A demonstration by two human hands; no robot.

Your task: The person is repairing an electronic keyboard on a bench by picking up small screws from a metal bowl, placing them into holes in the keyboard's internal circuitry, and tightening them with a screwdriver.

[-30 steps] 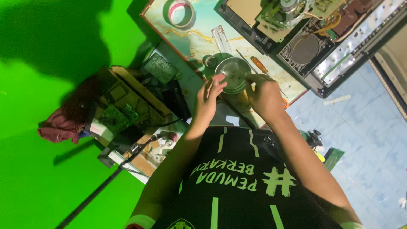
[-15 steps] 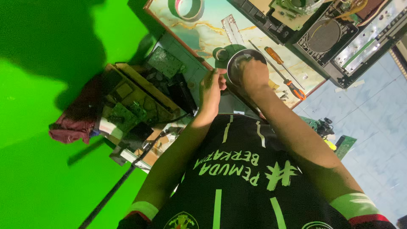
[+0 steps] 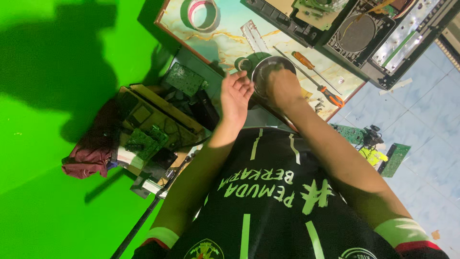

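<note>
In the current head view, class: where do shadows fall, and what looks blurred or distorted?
Head view: a large dark shadow falls across the green backdrop; the left hand is slightly motion-blurred beside the round metal part under the right hand; the wide lens stretches the black shirt.

Right hand [image 3: 283, 87] covering part of the round metal bowl [image 3: 268, 72], its grip hidden, disassembled electronics chassis [image 3: 383, 33] cut off by top edge, small screws on tabletop [image 3: 225, 38] too tiny to tell

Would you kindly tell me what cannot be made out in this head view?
- Round metal part: its near side is hidden behind the right hand.
- Left hand: blurred, so its grip is unclear.
- Opened device: cut off by the top edge.
- Circuit boards in the box: too small to identify.
</note>
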